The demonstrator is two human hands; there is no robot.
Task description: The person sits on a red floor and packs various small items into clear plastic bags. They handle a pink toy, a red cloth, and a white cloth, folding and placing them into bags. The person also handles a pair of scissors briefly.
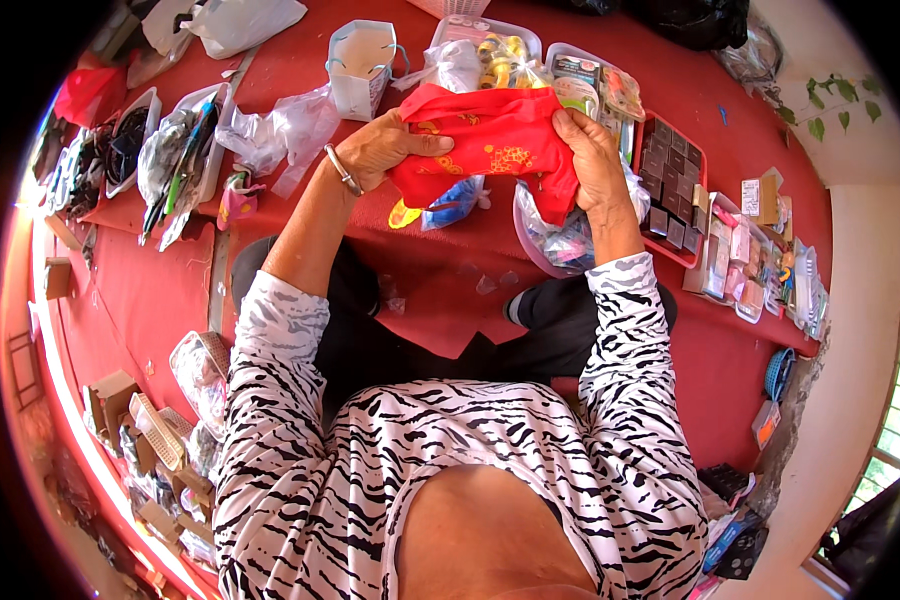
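Observation:
A red cloth with gold printed patterns is stretched out in front of me, above the edge of the red surface. My left hand grips its left end, thumb lying across the front. The other end is pinched in my right hand, and a fold of cloth hangs down beside it. Partly hidden below the cloth are a blue plastic packet and a small yellow piece. A pale tub with crumpled clear plastic stands just below my right hand.
Beyond my hands stand a light-blue paper bag and a bag of yellow items. To the right, a red tray carries dark square boxes. White trays of packets are at left. Clear plastic bags lie nearby.

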